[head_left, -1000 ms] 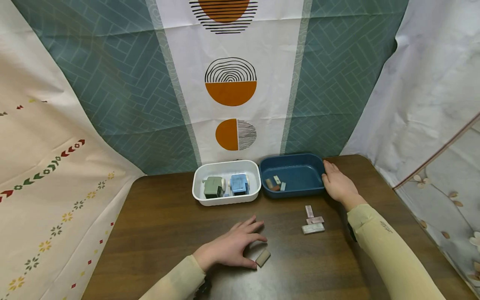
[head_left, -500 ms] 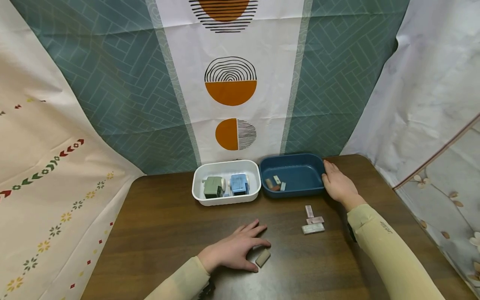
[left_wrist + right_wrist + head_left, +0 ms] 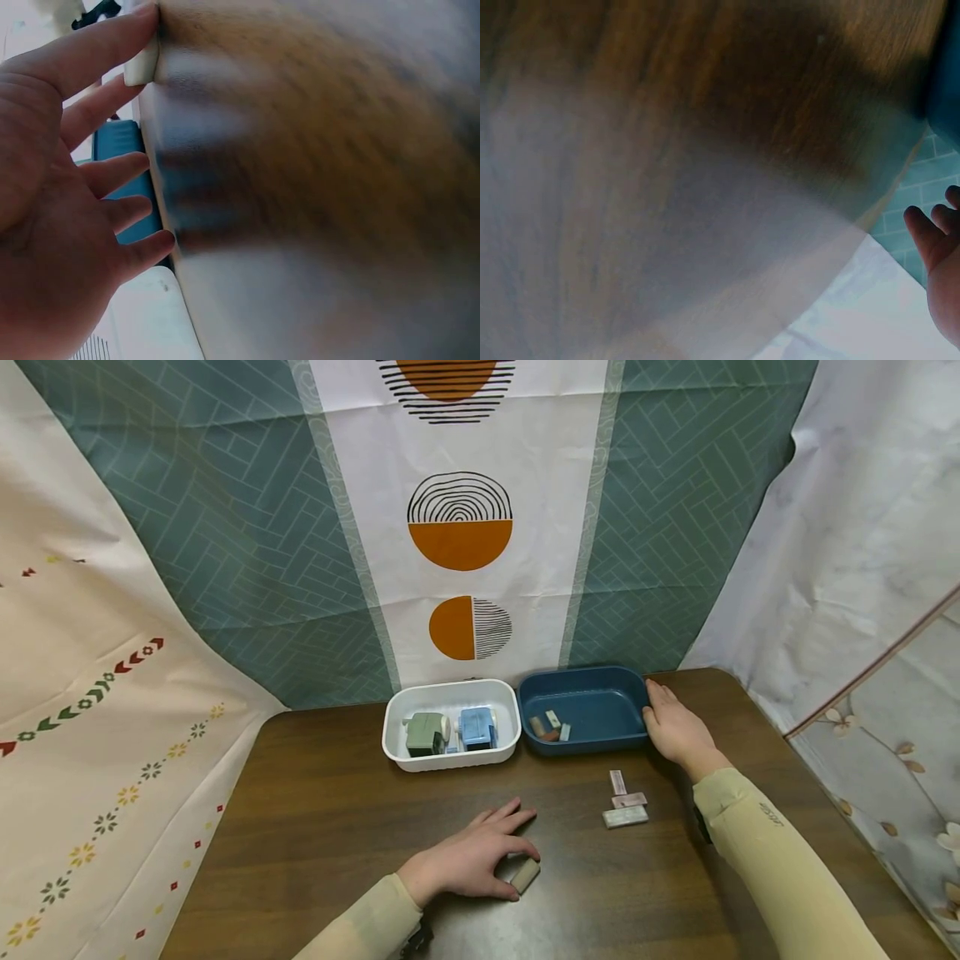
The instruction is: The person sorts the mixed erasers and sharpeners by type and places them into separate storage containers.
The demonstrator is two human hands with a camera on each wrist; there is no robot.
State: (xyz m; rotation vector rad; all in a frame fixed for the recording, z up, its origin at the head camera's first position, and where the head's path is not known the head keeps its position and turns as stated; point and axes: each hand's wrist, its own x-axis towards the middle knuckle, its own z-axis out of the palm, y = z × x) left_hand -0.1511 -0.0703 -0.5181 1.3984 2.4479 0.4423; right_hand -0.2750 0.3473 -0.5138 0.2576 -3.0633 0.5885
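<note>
A small grey-beige eraser lies on the brown table near the front. My left hand pinches it between thumb and index finger, the other fingers spread out. In the left wrist view, thumb and index finger touch opposite ends of the pale eraser. My right hand rests with straight fingers against the right side of the dark blue tray. Several small erasers lie in that tray's left part. In the right wrist view only part of the right hand shows.
Left of the blue tray stands a white tray with a green pencil sharpener and a blue pencil sharpener. Two pinkish erasers and a larger whitish one lie before the blue tray. Hanging cloths border the table.
My left hand has moved slightly right, and its thumb and index finger have closed on the eraser. The right hand stays in place at the blue tray.
</note>
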